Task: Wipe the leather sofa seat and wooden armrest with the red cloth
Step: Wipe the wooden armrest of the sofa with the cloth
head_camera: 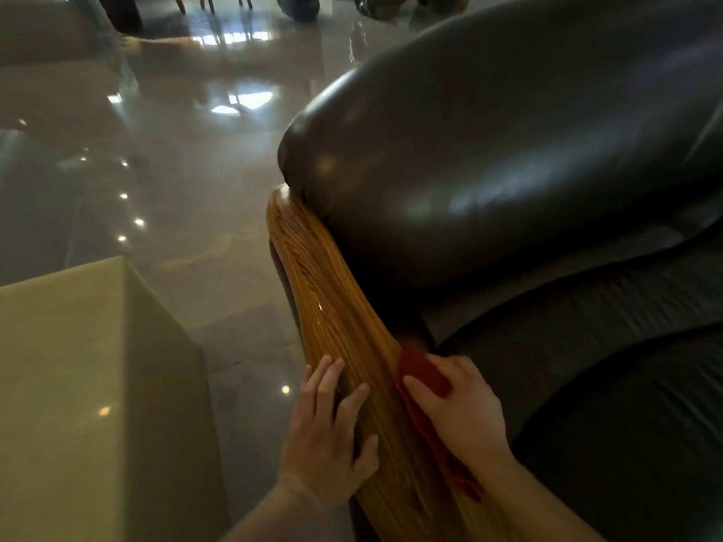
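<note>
The wooden armrest (328, 303) runs from the middle of the view down toward me, its striped grain glossy. My right hand (465, 408) presses the red cloth (424, 371) against the armrest's right edge, where it meets the dark leather seat (610, 377). Part of the cloth trails back under my wrist. My left hand (330, 436) lies flat on the armrest's left side, fingers spread, holding nothing. The rounded leather back cushion (489, 150) rises behind.
A pale green block-shaped table (86, 385) stands just left of the armrest with a narrow gap of polished grey floor (203, 181) between. Chair legs and dark furniture stand far back at the top.
</note>
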